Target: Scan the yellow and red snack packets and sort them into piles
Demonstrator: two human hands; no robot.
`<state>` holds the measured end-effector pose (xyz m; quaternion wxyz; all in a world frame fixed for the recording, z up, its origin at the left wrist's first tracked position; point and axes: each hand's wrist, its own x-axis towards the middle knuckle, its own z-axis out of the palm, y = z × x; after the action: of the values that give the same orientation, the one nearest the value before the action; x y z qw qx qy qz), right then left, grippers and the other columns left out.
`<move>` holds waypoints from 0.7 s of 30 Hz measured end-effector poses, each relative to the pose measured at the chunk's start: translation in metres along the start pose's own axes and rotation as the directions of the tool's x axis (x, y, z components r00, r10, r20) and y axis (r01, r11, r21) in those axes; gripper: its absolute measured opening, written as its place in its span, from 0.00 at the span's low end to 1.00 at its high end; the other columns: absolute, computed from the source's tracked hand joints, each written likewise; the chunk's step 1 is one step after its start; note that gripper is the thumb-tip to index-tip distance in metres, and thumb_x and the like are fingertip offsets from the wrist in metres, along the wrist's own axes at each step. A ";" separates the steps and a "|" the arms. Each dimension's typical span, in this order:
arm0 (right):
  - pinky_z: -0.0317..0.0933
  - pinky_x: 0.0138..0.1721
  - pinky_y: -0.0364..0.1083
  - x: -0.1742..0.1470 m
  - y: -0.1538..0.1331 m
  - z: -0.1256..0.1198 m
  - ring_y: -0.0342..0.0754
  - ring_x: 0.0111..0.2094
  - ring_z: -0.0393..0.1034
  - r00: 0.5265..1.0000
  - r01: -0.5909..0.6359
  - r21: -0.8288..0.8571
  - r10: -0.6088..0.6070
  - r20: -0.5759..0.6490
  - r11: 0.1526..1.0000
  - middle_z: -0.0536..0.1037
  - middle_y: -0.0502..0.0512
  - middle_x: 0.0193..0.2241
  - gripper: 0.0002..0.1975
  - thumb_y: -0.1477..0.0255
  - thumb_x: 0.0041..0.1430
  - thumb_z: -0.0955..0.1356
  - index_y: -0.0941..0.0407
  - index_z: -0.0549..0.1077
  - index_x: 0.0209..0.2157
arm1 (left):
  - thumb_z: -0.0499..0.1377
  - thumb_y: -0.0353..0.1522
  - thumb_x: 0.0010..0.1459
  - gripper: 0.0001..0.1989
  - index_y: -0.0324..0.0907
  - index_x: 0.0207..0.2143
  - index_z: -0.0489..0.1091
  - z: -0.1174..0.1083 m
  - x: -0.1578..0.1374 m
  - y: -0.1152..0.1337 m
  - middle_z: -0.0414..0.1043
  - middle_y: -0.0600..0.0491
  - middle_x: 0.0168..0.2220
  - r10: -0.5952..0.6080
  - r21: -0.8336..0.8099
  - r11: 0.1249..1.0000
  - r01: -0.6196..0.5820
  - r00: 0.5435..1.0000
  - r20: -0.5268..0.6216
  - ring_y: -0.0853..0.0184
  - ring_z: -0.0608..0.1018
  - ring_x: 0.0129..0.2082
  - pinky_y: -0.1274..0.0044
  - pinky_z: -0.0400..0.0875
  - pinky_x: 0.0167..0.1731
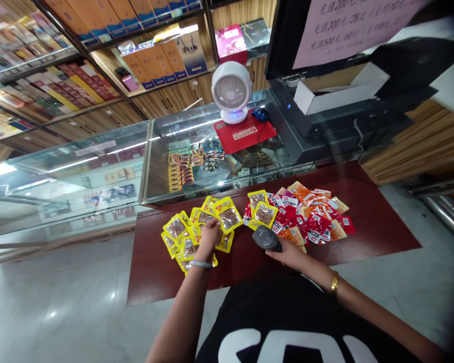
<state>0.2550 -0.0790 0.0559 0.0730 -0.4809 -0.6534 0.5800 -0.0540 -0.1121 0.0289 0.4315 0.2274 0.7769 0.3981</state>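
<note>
Two hands over dk red surface. L hand: fingers pinching nr edge of yellow-edged snack packet, held above pile of same; wrist hides part of pile. R hand: fingers wrapped round grey handheld scanner, beside red/orange packets. Packet print too small to read. Pink sign, top cut off: "充值300元/28次", "充值500元/60次"; bracketed bits blurred. White shirt lettering cut off at btm.

On the table, packets lie at nine o'clock, sachets at two. Behind, a fan stands at twelve, seemingly on a mat.
</note>
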 end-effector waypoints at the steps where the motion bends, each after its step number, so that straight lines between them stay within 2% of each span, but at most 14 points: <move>1: 0.66 0.53 0.60 -0.001 0.001 -0.001 0.64 0.50 0.75 1.000 -0.003 0.007 0.003 -0.005 1.000 0.82 0.61 0.47 0.23 0.60 0.51 0.73 0.55 0.77 0.48 | 0.62 0.36 0.51 0.14 0.40 0.40 0.74 -0.016 -0.002 0.002 0.77 0.48 0.33 0.050 0.143 0.989 -0.040 0.996 -0.070 0.60 0.78 0.36 0.70 0.72 0.38; 3: 0.66 0.53 0.60 -0.002 0.003 -0.002 0.64 0.50 0.75 1.000 -0.014 0.016 0.014 -0.015 1.000 0.82 0.61 0.47 0.23 0.60 0.51 0.73 0.55 0.77 0.48 | 0.62 0.34 0.51 0.20 0.41 0.47 0.72 -0.034 -0.006 0.007 0.76 0.44 0.44 0.218 0.432 0.897 -0.089 0.941 -0.259 0.54 0.75 0.47 0.64 0.69 0.48; 4: 0.65 0.53 0.60 -0.002 0.004 -0.002 0.65 0.50 0.75 1.000 -0.022 0.017 0.023 -0.020 1.000 0.82 0.61 0.47 0.23 0.60 0.51 0.73 0.55 0.77 0.48 | 0.62 0.34 0.52 0.22 0.41 0.51 0.70 -0.034 -0.007 0.010 0.74 0.42 0.48 0.306 0.538 0.836 -0.105 0.904 -0.298 0.52 0.73 0.52 0.62 0.66 0.52; 5: 0.65 0.53 0.61 -0.003 0.005 -0.003 0.65 0.50 0.75 0.999 -0.030 0.017 0.031 -0.026 0.999 0.82 0.62 0.46 0.23 0.60 0.51 0.73 0.56 0.77 0.47 | 0.61 0.35 0.53 0.23 0.41 0.52 0.68 -0.027 -0.008 0.013 0.72 0.41 0.51 0.373 0.610 0.782 -0.132 0.882 -0.288 0.52 0.71 0.54 0.61 0.63 0.55; 7: 0.65 0.53 0.60 -0.004 0.008 -0.003 0.65 0.50 0.75 0.998 -0.039 0.016 0.040 -0.045 0.999 0.82 0.63 0.46 0.22 0.60 0.51 0.72 0.57 0.77 0.47 | 0.60 0.37 0.56 0.20 0.41 0.51 0.69 0.005 -0.008 0.020 0.73 0.42 0.50 0.425 0.655 0.713 -0.248 0.897 -0.123 0.53 0.71 0.54 0.63 0.62 0.55; 8: 0.66 0.53 0.60 -0.005 0.010 -0.004 0.64 0.50 0.75 0.998 -0.038 0.018 0.039 -0.057 0.999 0.82 0.63 0.46 0.22 0.61 0.51 0.72 0.57 0.77 0.47 | 0.60 0.38 0.57 0.18 0.42 0.49 0.70 0.027 -0.008 0.023 0.74 0.43 0.47 0.420 0.645 0.694 -0.322 0.908 0.001 0.54 0.72 0.52 0.65 0.63 0.55; 10: 0.67 0.51 0.59 -0.006 0.014 -0.005 0.64 0.49 0.75 0.995 -0.040 0.019 0.042 -0.085 0.999 0.82 0.62 0.46 0.23 0.61 0.51 0.72 0.57 0.76 0.47 | 0.61 0.40 0.57 0.17 0.42 0.47 0.71 0.075 -0.007 0.027 0.74 0.43 0.46 0.387 0.615 0.663 -0.427 0.898 0.207 0.56 0.73 0.50 0.68 0.64 0.53; 12: 0.68 0.49 0.59 -0.008 0.018 -0.008 0.63 0.47 0.77 0.993 -0.059 0.018 0.061 -0.103 0.998 0.83 0.61 0.44 0.24 0.60 0.51 0.73 0.56 0.76 0.48 | 0.63 0.45 0.54 0.23 0.39 0.47 0.71 0.116 -0.006 0.031 0.73 0.40 0.46 0.306 0.674 0.619 -0.402 0.914 0.264 0.53 0.73 0.50 0.67 0.64 0.52; 14: 0.69 0.48 0.58 -0.010 0.021 -0.011 0.63 0.45 0.77 0.989 -0.091 0.022 0.093 -0.115 0.996 0.84 0.60 0.42 0.23 0.59 0.51 0.72 0.55 0.76 0.47 | 0.66 0.48 0.49 0.30 0.36 0.47 0.70 0.142 -0.004 0.034 0.71 0.35 0.48 0.238 0.751 0.565 -0.343 0.939 0.250 0.49 0.72 0.51 0.65 0.63 0.51; 17: 0.68 0.49 0.57 -0.013 0.023 -0.018 0.63 0.47 0.77 0.984 -0.101 0.062 0.108 -0.144 0.993 0.83 0.60 0.43 0.22 0.59 0.52 0.72 0.55 0.76 0.47 | 0.69 0.46 0.47 0.30 0.36 0.46 0.69 0.153 0.000 0.033 0.70 0.32 0.50 0.192 0.797 0.522 -0.304 0.952 0.238 0.46 0.71 0.53 0.66 0.63 0.49; 19: 0.68 0.50 0.56 -0.014 0.023 -0.022 0.62 0.48 0.76 0.983 -0.078 0.084 0.090 -0.161 0.993 0.83 0.60 0.45 0.22 0.60 0.52 0.72 0.55 0.76 0.48 | 0.67 0.42 0.50 0.25 0.37 0.45 0.68 0.147 0.004 0.030 0.73 0.35 0.47 0.142 0.777 0.561 -0.286 0.958 0.250 0.50 0.74 0.49 0.69 0.64 0.46; 21: 0.68 0.50 0.56 -0.013 0.022 -0.024 0.62 0.48 0.76 0.981 -0.060 0.090 0.076 -0.178 0.994 0.83 0.60 0.45 0.22 0.59 0.53 0.71 0.55 0.76 0.48 | 0.66 0.40 0.52 0.20 0.40 0.44 0.67 0.135 0.007 0.023 0.76 0.41 0.41 0.075 0.726 0.643 -0.243 0.964 0.256 0.55 0.78 0.43 0.73 0.65 0.40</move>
<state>0.2899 -0.0748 0.0513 0.1326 -0.5504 -0.6021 0.5630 0.0574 -0.0366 0.0025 0.3386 0.4921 0.8003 0.0525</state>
